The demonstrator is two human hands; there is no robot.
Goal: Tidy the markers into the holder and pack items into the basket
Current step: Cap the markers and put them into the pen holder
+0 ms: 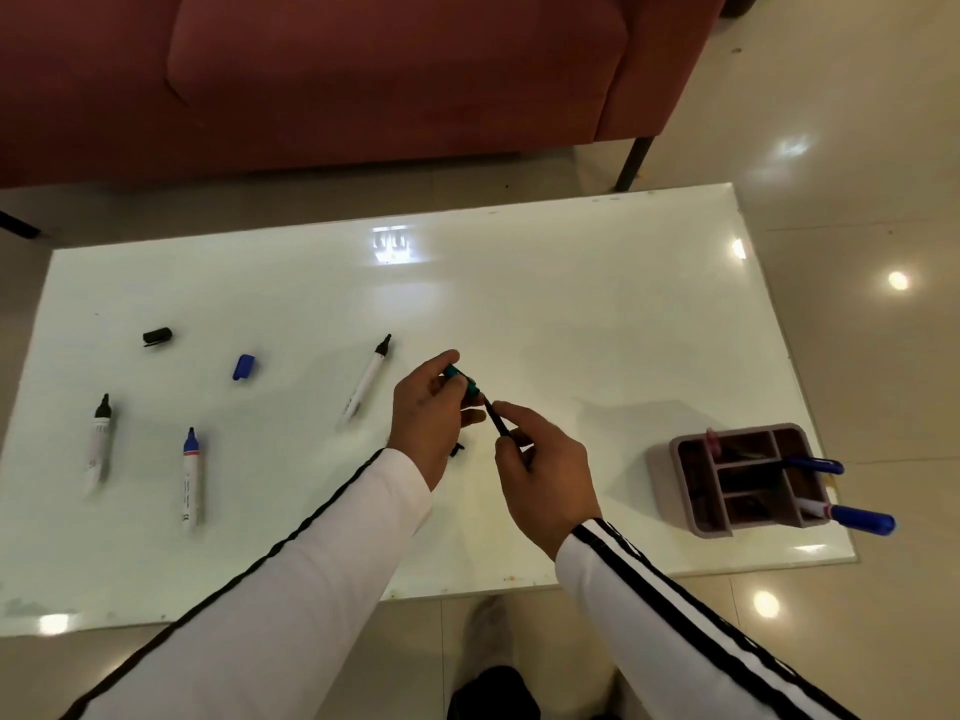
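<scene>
Left hand [426, 415] pinching teal cap [461, 380] above table [571, 304] centre, right hand [543, 467] gripping dark marker [496, 420], tip at the cap, pink holder [675, 493] near right edge, well apart, holding blue markers [860, 518].

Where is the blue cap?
In the head view, the blue cap lies left on the table, just right of the black cap, beyond the uncapped blue marker.

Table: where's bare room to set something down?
Bare: the table's far strip beside the sofa; the patch between right hand and holder. Crowded: left half, with black cap, blue cap and three uncapped markers.
</scene>
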